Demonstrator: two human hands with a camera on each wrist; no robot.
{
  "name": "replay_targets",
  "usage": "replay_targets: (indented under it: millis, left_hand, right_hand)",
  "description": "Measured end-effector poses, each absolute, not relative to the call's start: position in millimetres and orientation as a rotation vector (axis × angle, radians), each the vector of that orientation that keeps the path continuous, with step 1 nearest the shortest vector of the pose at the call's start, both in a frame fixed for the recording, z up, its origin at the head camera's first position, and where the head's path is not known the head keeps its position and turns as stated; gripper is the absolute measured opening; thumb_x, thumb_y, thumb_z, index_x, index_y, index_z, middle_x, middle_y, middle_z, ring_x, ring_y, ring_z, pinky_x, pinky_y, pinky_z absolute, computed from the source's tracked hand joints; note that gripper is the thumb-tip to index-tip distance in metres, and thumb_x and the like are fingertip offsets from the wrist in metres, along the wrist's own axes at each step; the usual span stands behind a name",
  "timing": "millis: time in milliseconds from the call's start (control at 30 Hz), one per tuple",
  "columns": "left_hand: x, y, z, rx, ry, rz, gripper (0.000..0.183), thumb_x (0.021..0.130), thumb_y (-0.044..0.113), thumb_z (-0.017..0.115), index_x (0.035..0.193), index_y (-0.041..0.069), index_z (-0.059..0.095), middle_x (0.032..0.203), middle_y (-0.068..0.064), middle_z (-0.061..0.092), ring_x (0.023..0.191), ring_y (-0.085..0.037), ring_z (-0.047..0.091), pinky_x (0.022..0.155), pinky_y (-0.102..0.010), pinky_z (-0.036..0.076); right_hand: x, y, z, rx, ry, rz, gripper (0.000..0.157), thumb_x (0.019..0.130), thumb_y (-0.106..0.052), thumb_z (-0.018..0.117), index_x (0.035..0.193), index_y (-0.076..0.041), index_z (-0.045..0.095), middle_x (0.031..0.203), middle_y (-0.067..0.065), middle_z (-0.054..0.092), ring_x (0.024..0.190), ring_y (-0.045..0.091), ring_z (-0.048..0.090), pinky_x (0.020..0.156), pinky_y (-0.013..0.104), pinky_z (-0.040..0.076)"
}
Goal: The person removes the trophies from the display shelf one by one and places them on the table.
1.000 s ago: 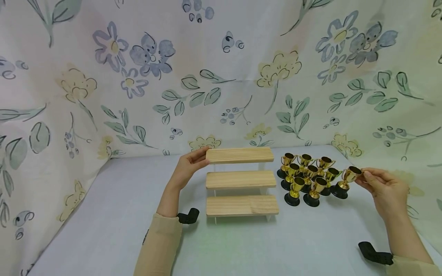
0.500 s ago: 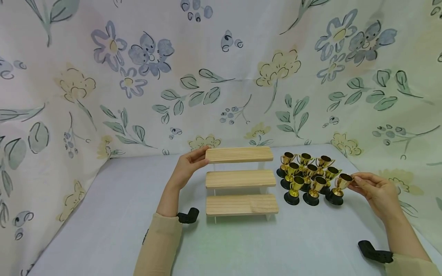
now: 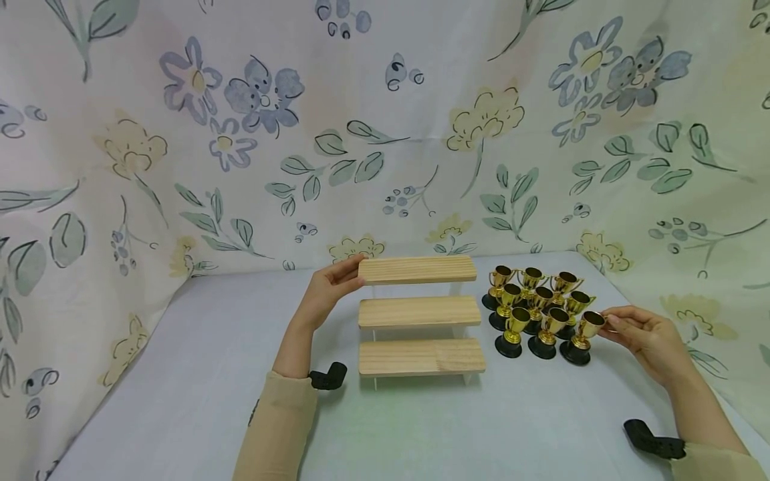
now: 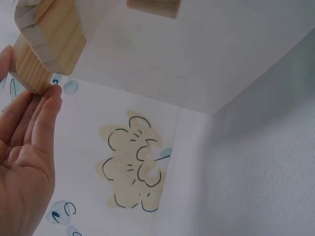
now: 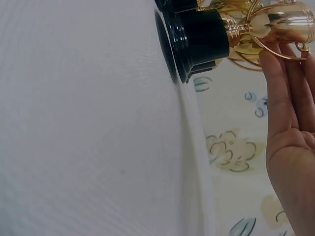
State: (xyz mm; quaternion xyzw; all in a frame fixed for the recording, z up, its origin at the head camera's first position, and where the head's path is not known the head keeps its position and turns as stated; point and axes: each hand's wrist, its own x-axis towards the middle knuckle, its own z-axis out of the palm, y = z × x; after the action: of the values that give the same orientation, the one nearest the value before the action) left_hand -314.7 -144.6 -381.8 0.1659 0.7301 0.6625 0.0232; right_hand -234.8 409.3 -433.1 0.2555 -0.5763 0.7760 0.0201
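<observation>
A three-tier display stand with wooden shelves (image 3: 421, 312) is at the centre of the head view. My left hand (image 3: 327, 290) pinches the left end of its top board (image 3: 418, 270), thumb in front and fingers behind; the left wrist view shows the fingers at the board's end (image 4: 32, 69). Farther right, my right hand (image 3: 646, 337) holds a small gold trophy (image 3: 582, 339) by its handle. In the right wrist view, the fingers lie against the gold cup (image 5: 283, 22) and its black base (image 5: 206, 37) stands by the white cloth, upright in the head view.
Several more gold trophies (image 3: 540, 298) with black bases stand in close rows between the stand and my right hand. White cloth (image 3: 421, 434) covers the table. A floral curtain (image 3: 361, 133) hangs behind and along the sides.
My right hand has moved the trophy left and toward me, from the right of the group to the right end of its front row. The left hand has stayed on the top board.
</observation>
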Motion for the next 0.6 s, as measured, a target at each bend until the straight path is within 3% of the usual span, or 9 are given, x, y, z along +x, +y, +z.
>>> replay_targets:
  millis: [333, 600]
  left_hand:
    - [-315.4, -144.8, -383.0, 0.508, 2.251, 2.062, 0.057, 0.092, 0.014, 0.070, 0.146, 0.012, 0.050, 0.148, -0.009, 0.054, 0.137, -0.024, 0.053, 0.105, -0.024, 0.051]
    - [-316.1, -144.8, -383.7, 0.526, 2.250, 2.059, 0.059, 0.093, 0.012, 0.069, 0.147, 0.006, 0.047, 0.149, -0.011, 0.053, 0.138, -0.026, 0.052, 0.105, -0.023, 0.051]
  right_hand:
    - [-235.7, 410.3, -435.5, 0.822, -1.753, 2.439, 0.044, 0.098, 0.020, 0.028, 0.114, 0.006, 0.067, 0.109, 0.009, 0.074, 0.097, 0.019, 0.074, 0.087, 0.030, 0.061]
    - [-235.4, 410.7, -434.2, 0.831, -1.706, 2.496, 0.043, 0.098, 0.020, 0.028, 0.114, 0.009, 0.067, 0.110, 0.012, 0.074, 0.099, 0.021, 0.074, 0.087, 0.031, 0.061]
